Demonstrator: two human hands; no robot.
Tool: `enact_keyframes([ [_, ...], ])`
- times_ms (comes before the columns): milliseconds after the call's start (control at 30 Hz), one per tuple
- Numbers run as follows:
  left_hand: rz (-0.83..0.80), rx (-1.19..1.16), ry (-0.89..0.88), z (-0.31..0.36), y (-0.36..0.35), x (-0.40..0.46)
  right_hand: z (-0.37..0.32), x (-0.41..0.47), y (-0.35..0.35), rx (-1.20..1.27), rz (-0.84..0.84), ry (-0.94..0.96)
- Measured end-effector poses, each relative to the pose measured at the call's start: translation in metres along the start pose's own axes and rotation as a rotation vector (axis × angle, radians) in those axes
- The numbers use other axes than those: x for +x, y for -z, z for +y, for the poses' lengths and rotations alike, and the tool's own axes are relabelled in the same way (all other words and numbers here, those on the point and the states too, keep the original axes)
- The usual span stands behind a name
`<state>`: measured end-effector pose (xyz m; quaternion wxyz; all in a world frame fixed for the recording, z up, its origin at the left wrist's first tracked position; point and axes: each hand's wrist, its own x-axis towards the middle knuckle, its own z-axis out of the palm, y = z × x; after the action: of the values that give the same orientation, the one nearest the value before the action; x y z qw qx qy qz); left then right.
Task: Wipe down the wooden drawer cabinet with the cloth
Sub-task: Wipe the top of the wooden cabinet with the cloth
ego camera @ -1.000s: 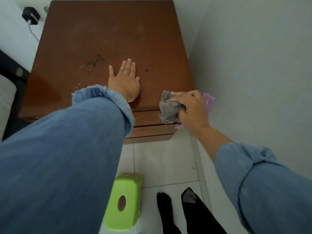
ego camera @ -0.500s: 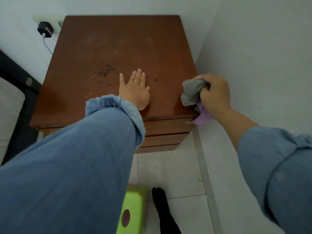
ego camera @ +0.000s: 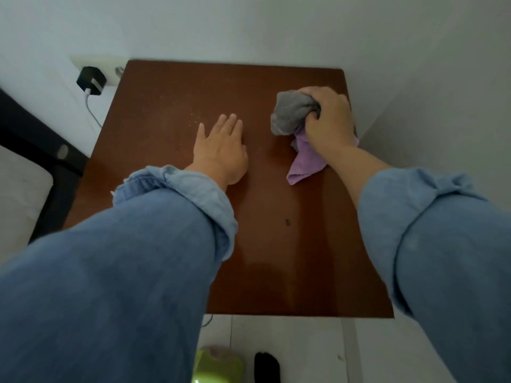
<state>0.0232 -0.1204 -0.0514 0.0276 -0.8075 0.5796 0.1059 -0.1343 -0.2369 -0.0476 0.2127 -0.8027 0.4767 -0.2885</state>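
Crumbs (ego camera: pixel 195 120) speckle the cabinet (ego camera: pixel 171 100) top at ten o'clock. Left hand (ego camera: pixel 221 152) lies flat, fingers straight, bracing. At two o'clock, right hand (ego camera: pixel 329 120) clutches the bunched cloth (ego camera: pixel 293 114), wiping; next likely a leftward sweep.

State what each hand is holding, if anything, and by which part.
The right hand grips the cloth around its bunched middle; the grey wad and purple tail stick out. The left hand holds nothing, lying flat on the cabinet top.

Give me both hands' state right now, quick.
Left hand: open, flat on the cabinet top.
Right hand: closed, fingers gripping the cloth.
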Motion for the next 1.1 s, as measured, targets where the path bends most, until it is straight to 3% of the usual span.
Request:
enact_keyframes([
  [67,-0.072,0.016,0.026,-0.007,-0.011,0.015,0.002,0.038,-0.017,-0.011,-0.007,-0.012],
  [300,0.019,-0.048,0.033,0.004,-0.029,0.011,0.006,0.128,-0.058,-0.028,0.067,-0.036],
  [567,-0.045,0.002,0.047,-0.008,-0.032,0.024,0.013,0.141,-0.098,-0.285,-0.092,0.050],
  [667,-0.080,0.003,0.069,-0.017,-0.032,0.025,0.007,0.121,-0.108,-0.287,-0.165,0.125],
  [800,-0.082,-0.014,0.073,-0.017,-0.031,0.030,0.008,0.067,-0.095,-0.255,-0.143,0.191],
  [1100,-0.098,0.016,0.005,-0.010,-0.020,0.022,-0.020,-0.072,-0.059,-0.255,-0.021,0.127],
])
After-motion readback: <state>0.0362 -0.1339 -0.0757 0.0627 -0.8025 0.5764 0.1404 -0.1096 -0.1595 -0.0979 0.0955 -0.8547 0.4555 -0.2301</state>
